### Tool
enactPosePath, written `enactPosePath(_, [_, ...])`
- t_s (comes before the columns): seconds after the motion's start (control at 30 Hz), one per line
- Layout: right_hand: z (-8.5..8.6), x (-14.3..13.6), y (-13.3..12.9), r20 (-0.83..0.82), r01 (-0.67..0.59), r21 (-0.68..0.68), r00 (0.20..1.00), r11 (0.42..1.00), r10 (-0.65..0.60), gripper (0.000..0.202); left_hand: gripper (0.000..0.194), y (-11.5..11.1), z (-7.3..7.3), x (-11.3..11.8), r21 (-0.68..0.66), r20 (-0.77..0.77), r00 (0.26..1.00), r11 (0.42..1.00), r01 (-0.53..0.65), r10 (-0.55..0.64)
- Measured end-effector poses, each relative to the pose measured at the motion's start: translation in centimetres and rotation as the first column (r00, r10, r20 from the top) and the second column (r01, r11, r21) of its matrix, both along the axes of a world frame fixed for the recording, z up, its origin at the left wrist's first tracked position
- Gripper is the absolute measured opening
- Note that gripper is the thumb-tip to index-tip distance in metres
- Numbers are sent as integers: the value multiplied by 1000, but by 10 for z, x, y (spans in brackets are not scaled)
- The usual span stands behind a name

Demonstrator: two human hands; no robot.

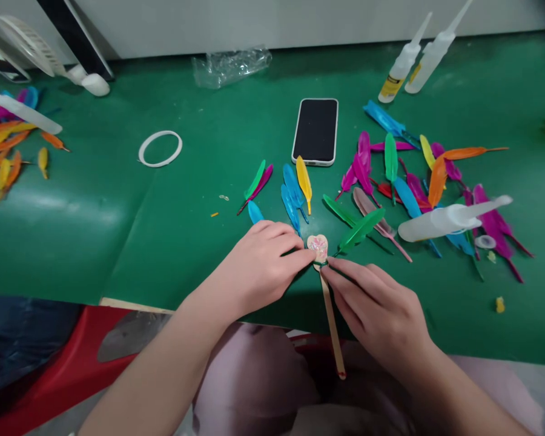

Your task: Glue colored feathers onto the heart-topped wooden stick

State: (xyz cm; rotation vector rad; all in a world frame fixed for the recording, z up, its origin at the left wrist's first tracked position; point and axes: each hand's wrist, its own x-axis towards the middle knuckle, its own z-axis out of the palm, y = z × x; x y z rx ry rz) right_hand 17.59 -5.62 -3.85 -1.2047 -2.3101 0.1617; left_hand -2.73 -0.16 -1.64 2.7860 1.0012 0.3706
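Near the front edge of the table is a thin wooden stick (330,321) with a heart-shaped top (318,244) covered in pinkish glitter. Its lower end juts out past the edge, over my lap. My left hand (266,263) pinches the left side of the stick just below the heart. From the right, the fingertips of my right hand (376,297) close at the same spot, where the quill of a green feather (361,231) runs in. A dark green strip crosses the stick between both hands. Blue feathers (293,188) and a yellow feather (304,181) lie just beyond my left hand.
A phone (317,130) lies behind the feathers. A glue bottle (440,223) rests on mixed feathers at right; two more bottles (395,72) stand at the back. At left are a white ring (160,149), another feather pile (4,145) and a white fan (31,45). Clear plastic (231,65) lies by the wall.
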Motion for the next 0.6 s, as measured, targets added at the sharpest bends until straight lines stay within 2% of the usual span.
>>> enactPosePath(0.6, [0, -3, -1, 90, 24, 7, 996, 1000, -24, 29, 25, -3, -9, 2, 45, -15, 999, 998, 34, -34])
